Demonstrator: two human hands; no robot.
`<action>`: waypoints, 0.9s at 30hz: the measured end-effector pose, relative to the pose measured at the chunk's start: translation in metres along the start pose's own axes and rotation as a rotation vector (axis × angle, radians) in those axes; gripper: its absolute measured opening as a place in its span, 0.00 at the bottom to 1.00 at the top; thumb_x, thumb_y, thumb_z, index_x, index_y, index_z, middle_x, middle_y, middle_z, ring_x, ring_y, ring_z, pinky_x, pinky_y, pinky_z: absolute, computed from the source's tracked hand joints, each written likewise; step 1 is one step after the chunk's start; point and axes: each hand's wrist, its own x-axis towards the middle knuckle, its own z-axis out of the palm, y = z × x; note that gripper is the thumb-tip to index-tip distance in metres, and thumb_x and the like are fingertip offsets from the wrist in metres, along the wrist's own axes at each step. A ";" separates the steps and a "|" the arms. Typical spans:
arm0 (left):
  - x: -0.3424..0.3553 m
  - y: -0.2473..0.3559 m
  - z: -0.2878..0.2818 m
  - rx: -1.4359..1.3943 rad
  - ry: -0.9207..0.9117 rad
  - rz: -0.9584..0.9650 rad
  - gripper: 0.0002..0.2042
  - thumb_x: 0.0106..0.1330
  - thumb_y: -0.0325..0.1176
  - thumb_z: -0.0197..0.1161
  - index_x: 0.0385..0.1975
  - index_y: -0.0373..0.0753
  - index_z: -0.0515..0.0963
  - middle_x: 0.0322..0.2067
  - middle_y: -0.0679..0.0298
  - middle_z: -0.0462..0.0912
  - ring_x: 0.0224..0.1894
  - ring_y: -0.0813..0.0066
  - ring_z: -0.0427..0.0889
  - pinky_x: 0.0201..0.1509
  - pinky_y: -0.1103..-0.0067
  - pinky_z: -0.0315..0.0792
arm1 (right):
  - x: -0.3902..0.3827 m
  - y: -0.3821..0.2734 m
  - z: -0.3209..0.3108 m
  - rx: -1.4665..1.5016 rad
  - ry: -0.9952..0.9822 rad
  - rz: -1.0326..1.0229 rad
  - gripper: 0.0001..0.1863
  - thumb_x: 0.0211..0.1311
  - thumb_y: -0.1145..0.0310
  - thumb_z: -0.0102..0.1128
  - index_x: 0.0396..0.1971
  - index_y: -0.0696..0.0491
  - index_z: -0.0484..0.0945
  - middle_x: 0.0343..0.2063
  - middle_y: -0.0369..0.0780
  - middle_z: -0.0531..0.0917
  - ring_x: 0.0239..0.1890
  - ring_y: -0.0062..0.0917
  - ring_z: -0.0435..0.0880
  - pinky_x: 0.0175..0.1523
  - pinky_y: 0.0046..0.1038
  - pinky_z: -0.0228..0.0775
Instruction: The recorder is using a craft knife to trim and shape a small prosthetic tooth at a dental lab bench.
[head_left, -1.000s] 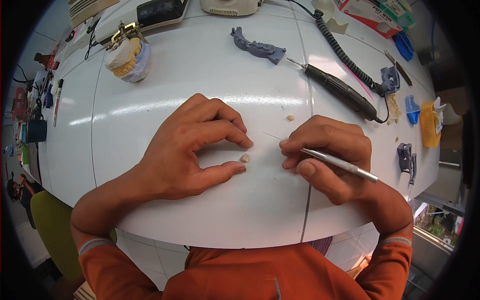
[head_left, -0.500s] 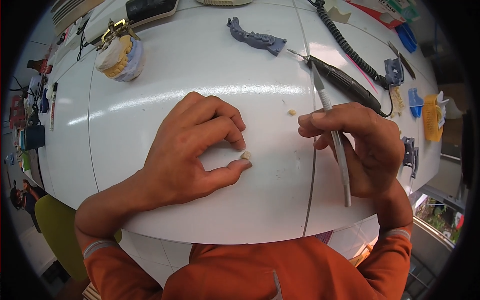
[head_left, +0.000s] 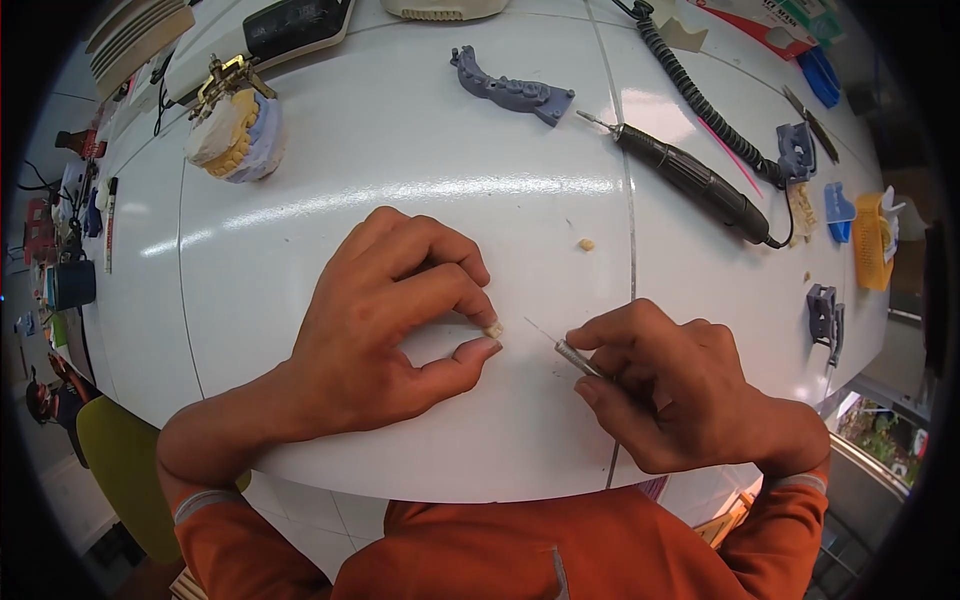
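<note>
My left hand (head_left: pixel 385 315) rests on the white table and pinches a small cream tooth crown (head_left: pixel 496 329) between thumb and forefinger. In my right hand (head_left: pixel 680 390) is a slim metal craft knife (head_left: pixel 576 358) with a knurled grip. Its thin blade points up and left toward the crown, a short gap away from it. The rear of the knife is hidden by the hand. Beyond the two hands a second small yellowish crown (head_left: pixel 586 244) lies loose on the table.
A black handpiece (head_left: pixel 690 185) with a coiled cord lies at the far right. A grey dental arch model (head_left: pixel 515 92) lies at the back, and a plaster model in a brass articulator (head_left: pixel 235 135) stands far left. More grey model pieces (head_left: pixel 822 312) and a yellow basket (head_left: pixel 874 245) are at right.
My right hand has come down and turned the knife, so its blade now points toward the crown rather than away from me. My left hand keeps its pinch on the crown.
</note>
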 end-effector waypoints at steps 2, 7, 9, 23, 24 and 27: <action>0.000 0.000 0.000 -0.009 -0.003 -0.005 0.11 0.47 0.26 0.81 0.31 0.43 0.87 0.44 0.64 0.85 0.45 0.65 0.78 0.47 0.73 0.72 | 0.005 0.011 0.009 -0.028 0.052 -0.131 0.14 0.64 0.81 0.72 0.50 0.60 0.85 0.28 0.41 0.87 0.22 0.26 0.87 0.25 0.27 0.74; 0.000 -0.001 -0.001 -0.032 -0.004 0.003 0.11 0.47 0.25 0.81 0.29 0.43 0.87 0.42 0.64 0.85 0.44 0.66 0.77 0.45 0.73 0.71 | 0.009 0.013 0.006 -0.040 0.055 -0.243 0.16 0.63 0.79 0.72 0.51 0.60 0.85 0.27 0.42 0.85 0.20 0.32 0.84 0.25 0.31 0.73; 0.001 -0.001 -0.002 -0.037 -0.012 0.002 0.11 0.46 0.24 0.81 0.29 0.42 0.87 0.40 0.65 0.85 0.43 0.66 0.77 0.44 0.73 0.71 | 0.010 0.008 0.006 0.039 0.031 -0.133 0.16 0.62 0.80 0.71 0.51 0.60 0.86 0.27 0.42 0.85 0.18 0.32 0.82 0.24 0.32 0.72; 0.001 0.000 -0.004 -0.062 -0.031 -0.015 0.09 0.47 0.24 0.82 0.27 0.41 0.88 0.35 0.67 0.86 0.42 0.66 0.77 0.44 0.72 0.69 | 0.010 0.019 0.012 0.002 0.024 -0.273 0.21 0.62 0.82 0.70 0.56 0.62 0.85 0.25 0.42 0.83 0.18 0.32 0.81 0.22 0.34 0.70; 0.002 0.001 -0.004 -0.061 -0.030 -0.014 0.09 0.47 0.24 0.82 0.27 0.41 0.88 0.35 0.67 0.86 0.42 0.66 0.77 0.44 0.72 0.69 | 0.010 0.019 0.012 0.002 0.023 -0.281 0.21 0.62 0.82 0.70 0.56 0.62 0.85 0.25 0.42 0.83 0.18 0.32 0.81 0.22 0.34 0.70; 0.002 0.001 -0.005 -0.064 -0.041 -0.024 0.09 0.47 0.24 0.82 0.27 0.41 0.88 0.35 0.67 0.86 0.42 0.66 0.77 0.44 0.72 0.69 | 0.010 0.019 0.012 -0.013 0.021 -0.278 0.21 0.61 0.82 0.70 0.56 0.62 0.85 0.25 0.42 0.82 0.18 0.33 0.81 0.22 0.34 0.71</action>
